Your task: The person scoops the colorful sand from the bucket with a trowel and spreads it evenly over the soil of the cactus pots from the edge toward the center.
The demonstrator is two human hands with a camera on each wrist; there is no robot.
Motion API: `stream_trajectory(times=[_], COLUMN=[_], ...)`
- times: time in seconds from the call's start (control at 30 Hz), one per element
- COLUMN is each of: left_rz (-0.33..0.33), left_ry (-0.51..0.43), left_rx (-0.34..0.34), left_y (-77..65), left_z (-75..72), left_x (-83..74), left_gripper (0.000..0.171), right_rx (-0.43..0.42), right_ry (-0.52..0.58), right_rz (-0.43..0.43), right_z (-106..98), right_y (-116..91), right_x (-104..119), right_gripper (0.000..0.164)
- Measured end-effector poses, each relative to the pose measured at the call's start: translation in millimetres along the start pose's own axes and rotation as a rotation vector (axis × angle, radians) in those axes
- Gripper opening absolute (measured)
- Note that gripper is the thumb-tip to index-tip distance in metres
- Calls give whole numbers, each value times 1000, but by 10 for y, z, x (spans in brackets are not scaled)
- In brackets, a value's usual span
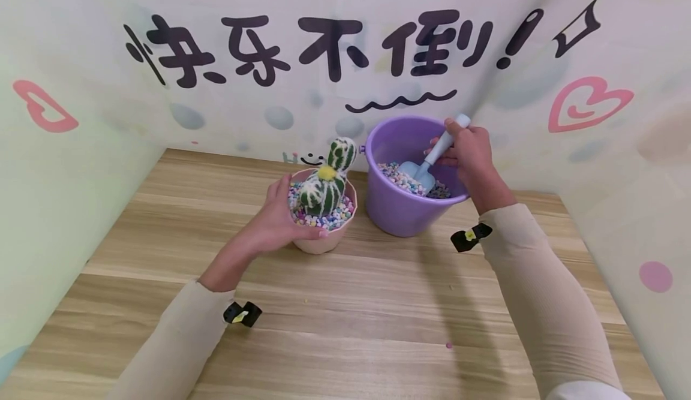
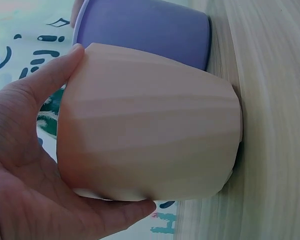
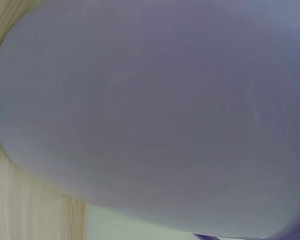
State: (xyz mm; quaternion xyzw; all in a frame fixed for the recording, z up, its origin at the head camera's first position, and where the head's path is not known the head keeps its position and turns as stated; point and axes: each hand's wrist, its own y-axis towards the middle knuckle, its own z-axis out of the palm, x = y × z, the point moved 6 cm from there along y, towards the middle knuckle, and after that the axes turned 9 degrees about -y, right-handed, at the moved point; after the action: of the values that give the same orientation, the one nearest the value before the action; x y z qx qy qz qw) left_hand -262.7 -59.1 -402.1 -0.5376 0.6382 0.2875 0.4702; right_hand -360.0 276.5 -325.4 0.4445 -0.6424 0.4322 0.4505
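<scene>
My left hand (image 1: 275,220) grips the pale pink flower pot (image 2: 150,125) by its rim, thumb on the near side and fingers round the left. In the pot stands a green cactus (image 1: 323,193) with white spines and a yellow tuft, among colourful pebbles (image 1: 340,214). My right hand (image 1: 471,151) holds a light blue toy shovel (image 1: 439,148) by its handle, inside the purple bucket (image 1: 399,208). The shovel's blade rests in the pebbles at the bucket's bottom. Only the bucket's outer wall (image 3: 155,115) fills the right wrist view; the right hand is not seen there.
A wooden tabletop (image 1: 345,316) carries both containers, side by side near the back. One pink pebble (image 1: 449,345) lies loose toward the front. Behind rises a white printed backdrop (image 1: 302,112) with black lettering; a pale side panel (image 1: 65,178) stands at left.
</scene>
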Motion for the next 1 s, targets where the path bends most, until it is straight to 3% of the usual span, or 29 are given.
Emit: stream_trajectory(times=[0.57,0.8,1.0], left_rz=[-62,-89,-83], left_ry=[-13,40,115], left_rx=[4,-40,-123], left_y=[-39,-144,-180], left_z=[8,62,114], left_x=[-36,-74,-100], left_gripper=[131,127,137], right_rx=[-41,-49,-68], right_ry=[83,124,161], right_rz=[48,44,43], right_z=[-50,-62,-65], right_y=[3,-5,-6], right_x=[-17,-19,-9], right_gripper=[50,49,47])
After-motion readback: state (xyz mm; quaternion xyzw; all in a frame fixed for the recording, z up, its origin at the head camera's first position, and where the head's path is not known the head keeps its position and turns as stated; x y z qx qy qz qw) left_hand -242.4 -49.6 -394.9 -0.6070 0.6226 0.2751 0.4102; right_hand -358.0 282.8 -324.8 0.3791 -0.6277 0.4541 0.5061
